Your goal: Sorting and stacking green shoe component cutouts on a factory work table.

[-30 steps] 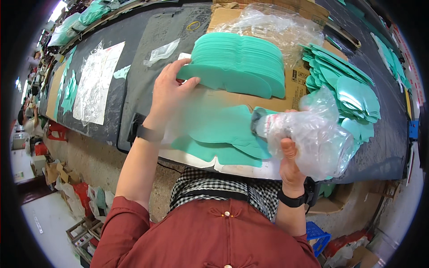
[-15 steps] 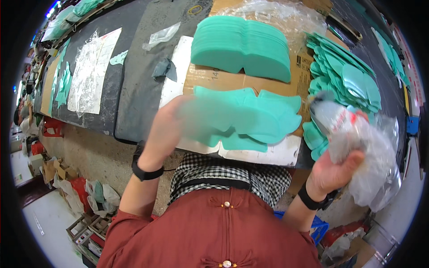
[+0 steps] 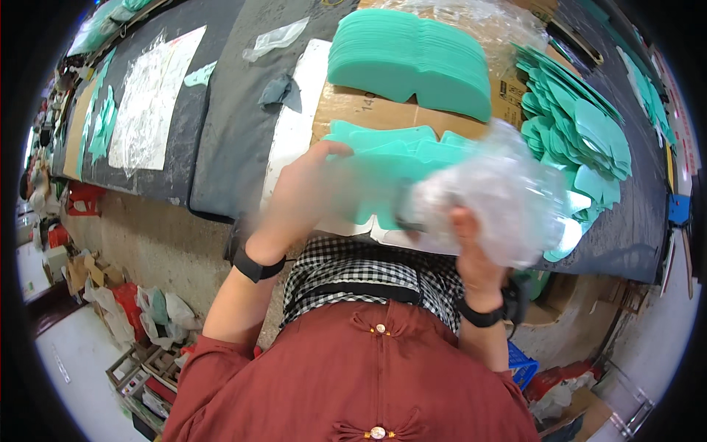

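My right hand grips a dark-tipped object wrapped in a crumpled clear plastic bag; what lies inside the plastic I cannot make out. It is held over the right part of several loose green butterfly-shaped sheets, thin and overlapping. At the left end of those sheets is my left hand, its fingers smeared by motion, so whether it holds a sheet does not show. Beyond them stands a neat thick stack of the same green sheets on brown cardboard.
An untidy pile of green sheets lies at the right. White board sits under the cardboard's left side. A grey scrap and a clear plastic piece lie on the dark table. A blue crate is below right.
My right hand has swung left with the plastic-wrapped object, from beside the untidy pile to over the loose sheets. My left hand has shifted slightly and stays near the sheets' left end.
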The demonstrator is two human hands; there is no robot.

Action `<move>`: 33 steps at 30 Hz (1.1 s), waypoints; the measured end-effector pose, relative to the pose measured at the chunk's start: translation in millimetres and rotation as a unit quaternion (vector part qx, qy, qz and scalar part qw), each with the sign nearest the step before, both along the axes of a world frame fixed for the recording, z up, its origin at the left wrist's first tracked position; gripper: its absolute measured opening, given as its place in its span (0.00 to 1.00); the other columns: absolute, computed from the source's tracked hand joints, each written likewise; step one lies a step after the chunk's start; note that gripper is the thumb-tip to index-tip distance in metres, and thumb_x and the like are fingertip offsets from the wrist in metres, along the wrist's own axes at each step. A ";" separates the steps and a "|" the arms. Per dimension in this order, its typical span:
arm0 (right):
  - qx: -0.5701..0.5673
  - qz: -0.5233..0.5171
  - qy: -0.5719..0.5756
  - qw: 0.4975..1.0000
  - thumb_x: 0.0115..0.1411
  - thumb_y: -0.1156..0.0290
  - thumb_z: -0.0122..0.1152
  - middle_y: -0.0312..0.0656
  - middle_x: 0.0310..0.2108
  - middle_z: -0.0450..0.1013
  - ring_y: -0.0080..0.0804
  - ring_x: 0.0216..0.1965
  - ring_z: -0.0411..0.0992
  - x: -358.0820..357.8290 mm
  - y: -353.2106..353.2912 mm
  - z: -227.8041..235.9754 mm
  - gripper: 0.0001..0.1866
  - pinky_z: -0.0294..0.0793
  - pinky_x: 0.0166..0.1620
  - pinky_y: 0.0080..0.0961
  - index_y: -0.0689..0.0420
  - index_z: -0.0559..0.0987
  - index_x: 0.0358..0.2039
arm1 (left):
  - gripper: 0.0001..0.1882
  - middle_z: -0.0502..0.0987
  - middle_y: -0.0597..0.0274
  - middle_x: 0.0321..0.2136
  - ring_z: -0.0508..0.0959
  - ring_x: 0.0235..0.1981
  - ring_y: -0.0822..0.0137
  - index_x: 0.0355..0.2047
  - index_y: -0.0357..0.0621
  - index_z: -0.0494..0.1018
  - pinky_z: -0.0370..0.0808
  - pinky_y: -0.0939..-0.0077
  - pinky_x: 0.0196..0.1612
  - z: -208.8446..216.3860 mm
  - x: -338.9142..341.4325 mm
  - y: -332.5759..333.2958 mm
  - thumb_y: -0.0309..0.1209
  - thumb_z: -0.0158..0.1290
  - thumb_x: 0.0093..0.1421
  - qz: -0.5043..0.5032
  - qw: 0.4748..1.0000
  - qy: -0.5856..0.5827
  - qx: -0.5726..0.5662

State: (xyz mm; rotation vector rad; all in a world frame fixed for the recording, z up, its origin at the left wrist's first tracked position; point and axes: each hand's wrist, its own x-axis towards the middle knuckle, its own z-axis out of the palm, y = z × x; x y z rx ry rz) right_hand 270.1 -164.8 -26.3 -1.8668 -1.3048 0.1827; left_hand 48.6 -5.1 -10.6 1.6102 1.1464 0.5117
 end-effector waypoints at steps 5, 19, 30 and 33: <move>0.223 0.009 0.474 0.852 0.67 0.60 0.60 0.44 0.56 0.71 0.35 0.56 0.72 24.4 -11.0 59.8 0.24 0.71 0.60 0.39 0.62 0.72 0.58 | 0.13 0.76 0.67 0.22 0.74 0.24 0.78 0.43 0.40 0.71 0.70 0.81 0.29 1.7 0.6 2.5 0.30 0.58 0.61 -0.003 1.000 0.018 -0.022; 0.016 -0.024 -0.359 0.933 0.60 0.69 0.62 0.51 0.53 0.72 0.49 0.51 0.72 9.7 -1.8 -10.7 0.26 0.72 0.55 0.46 0.59 0.72 0.59 | 0.14 0.80 0.63 0.35 0.78 0.37 0.74 0.47 0.35 0.72 0.73 0.78 0.43 4.6 -13.3 7.2 0.28 0.54 0.63 -0.026 0.966 -0.132 -0.220; 0.140 -0.153 0.099 0.973 0.56 0.67 0.73 0.47 0.50 0.75 0.36 0.50 0.73 55.2 13.9 59.8 0.24 0.72 0.55 0.34 0.65 0.77 0.50 | 0.11 0.80 0.63 0.35 0.81 0.35 0.71 0.45 0.36 0.73 0.77 0.76 0.44 -3.8 -15.4 6.5 0.25 0.51 0.63 0.002 0.973 -0.082 -0.215; 0.241 -0.147 0.129 0.951 0.60 0.69 0.70 0.42 0.54 0.71 0.32 0.52 0.70 51.6 -3.1 43.4 0.22 0.68 0.56 0.31 0.63 0.75 0.52 | 0.11 0.79 0.63 0.36 0.80 0.35 0.71 0.46 0.36 0.74 0.77 0.76 0.45 -1.7 -18.8 8.5 0.25 0.50 0.63 0.004 0.962 -0.108 -0.249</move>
